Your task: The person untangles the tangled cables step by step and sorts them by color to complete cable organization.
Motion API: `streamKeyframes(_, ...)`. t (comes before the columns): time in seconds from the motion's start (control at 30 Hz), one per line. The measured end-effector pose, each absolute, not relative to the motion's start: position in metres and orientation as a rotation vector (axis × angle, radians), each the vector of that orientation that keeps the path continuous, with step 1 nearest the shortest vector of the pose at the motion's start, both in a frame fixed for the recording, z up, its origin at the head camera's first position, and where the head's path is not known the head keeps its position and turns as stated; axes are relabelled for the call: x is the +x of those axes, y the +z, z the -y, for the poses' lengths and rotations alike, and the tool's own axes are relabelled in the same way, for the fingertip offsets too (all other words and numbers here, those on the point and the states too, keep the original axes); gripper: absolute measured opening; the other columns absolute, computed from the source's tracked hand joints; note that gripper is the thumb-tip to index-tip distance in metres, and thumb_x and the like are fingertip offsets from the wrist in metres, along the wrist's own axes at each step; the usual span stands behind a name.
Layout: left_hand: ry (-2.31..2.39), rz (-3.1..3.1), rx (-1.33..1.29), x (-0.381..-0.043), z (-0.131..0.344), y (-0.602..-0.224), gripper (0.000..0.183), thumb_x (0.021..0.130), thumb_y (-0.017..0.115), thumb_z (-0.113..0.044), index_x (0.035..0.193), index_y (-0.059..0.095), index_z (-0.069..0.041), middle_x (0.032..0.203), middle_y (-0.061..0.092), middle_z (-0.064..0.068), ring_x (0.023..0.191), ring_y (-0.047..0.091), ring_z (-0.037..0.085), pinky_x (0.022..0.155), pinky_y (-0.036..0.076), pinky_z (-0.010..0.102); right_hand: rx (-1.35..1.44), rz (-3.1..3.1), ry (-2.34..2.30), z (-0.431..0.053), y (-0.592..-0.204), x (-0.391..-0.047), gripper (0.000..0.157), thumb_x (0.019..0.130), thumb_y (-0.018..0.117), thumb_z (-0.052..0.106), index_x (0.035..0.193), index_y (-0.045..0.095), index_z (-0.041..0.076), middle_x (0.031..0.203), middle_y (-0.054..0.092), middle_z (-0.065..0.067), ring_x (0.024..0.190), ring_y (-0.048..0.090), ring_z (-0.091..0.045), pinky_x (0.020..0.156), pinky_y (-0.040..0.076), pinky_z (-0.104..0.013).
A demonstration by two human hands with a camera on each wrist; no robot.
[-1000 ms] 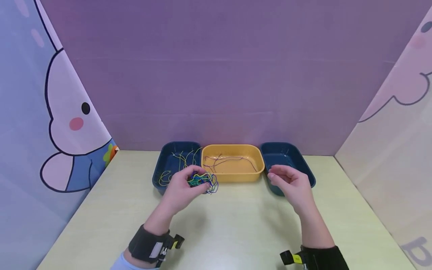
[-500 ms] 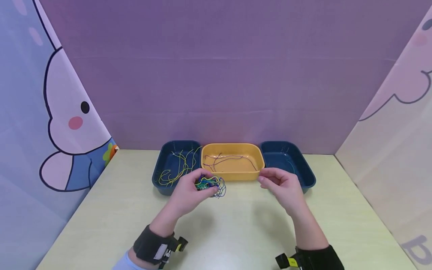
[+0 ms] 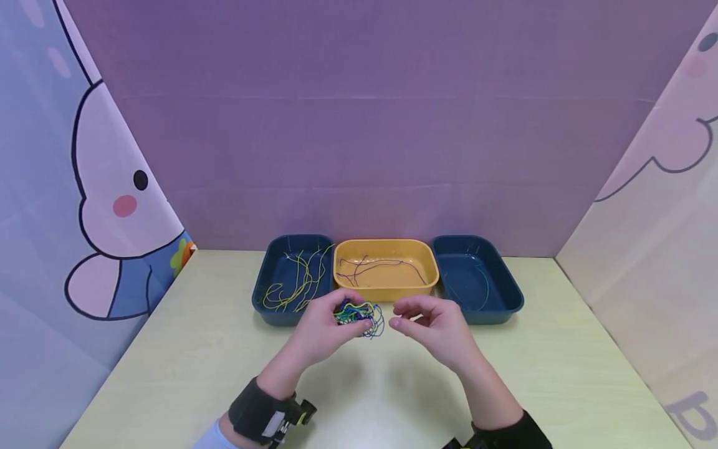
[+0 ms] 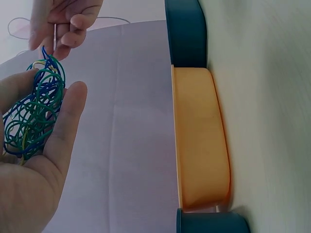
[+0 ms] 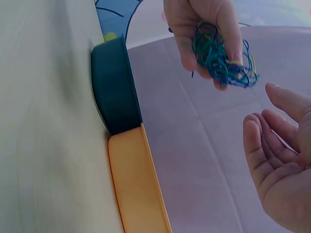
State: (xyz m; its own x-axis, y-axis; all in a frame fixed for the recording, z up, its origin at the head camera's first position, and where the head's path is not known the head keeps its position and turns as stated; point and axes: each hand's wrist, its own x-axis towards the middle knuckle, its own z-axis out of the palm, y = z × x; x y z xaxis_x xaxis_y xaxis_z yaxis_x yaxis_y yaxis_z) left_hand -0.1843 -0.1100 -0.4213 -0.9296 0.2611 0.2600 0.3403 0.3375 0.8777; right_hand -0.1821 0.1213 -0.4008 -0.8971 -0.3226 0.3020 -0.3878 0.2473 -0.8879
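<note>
My left hand [image 3: 325, 327] holds a tangled bundle of thin wires [image 3: 359, 313] in blue, green and yellow between thumb and fingers. In the left wrist view the bundle [image 4: 36, 109] shows loose loops sticking out past the fingertips. Just to its right is my right hand [image 3: 434, 327], fingers loosely bent and nothing seen between them. A small gap separates its fingertips from the wires; the right wrist view shows this hand [image 5: 282, 150] apart from the bundle [image 5: 221, 58] too. Both hands are above the table, in front of the bins.
Three bins stand in a row against the purple backdrop [image 3: 359, 125]. The left blue bin [image 3: 275, 262] has several yellow wires in it. Dark, thin wires lie in the yellow bin [image 3: 387, 293]. A greenish strand lies in the right blue bin [image 3: 505, 299]. The pale table [image 3: 224, 324] extends around them.
My right hand has moved left from the right blue bin to near the bundle, uncovering the greenish strand there. My left hand has shifted slightly right and nearer, still holding the wires.
</note>
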Motion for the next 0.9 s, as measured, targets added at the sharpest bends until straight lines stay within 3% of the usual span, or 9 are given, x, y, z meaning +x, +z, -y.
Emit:
streamKeyframes(0.17, -1.701, 2.527, -0.606, -0.183, 0.106, -0.422, 0.030, 0.082, 0.077, -0.027, 0.108, 0.061, -0.020, 0.098, 0.063, -0.001, 0.074, 0.061, 0.014, 0.058, 0.057, 0.032, 0.772, 2.419, 1.716, -0.109, -0.390, -0.170, 0.017, 0.080, 0.076, 0.003, 0.097, 0.071, 0.003, 0.086, 0.068, -0.006, 0.077, 0.062, -0.020, 0.062, 0.056, -0.028)
streamKeyframes(0.53, -1.672, 2.542, -0.620, -0.181, 0.104, -0.422, 0.029, 0.083, 0.076, -0.024, 0.108, 0.062, -0.018, 0.099, 0.063, 0.001, 0.076, 0.061, 0.015, 0.060, 0.057, 0.031, 0.777, 2.397, 1.670, -0.108, -0.390, -0.169, 0.005, 0.085, 0.070, 0.001, 0.090, 0.071, 0.003, 0.071, 0.064, -0.008, 0.060, 0.057, -0.023, 0.051, 0.049, -0.023)
streamKeyframes(0.9, -1.540, 2.501, -0.572, -0.184, 0.115, -0.419, 0.022, 0.080, 0.075, -0.014, 0.097, 0.062, -0.020, 0.091, 0.063, -0.004, 0.069, 0.056, 0.014, 0.052, 0.050, 0.030, 0.650, 2.290, 1.824, -0.129, -0.402, -0.185, 0.006, 0.088, 0.069, 0.009, 0.092, 0.070, 0.005, 0.079, 0.068, -0.009, 0.068, 0.064, -0.024, 0.065, 0.058, -0.032)
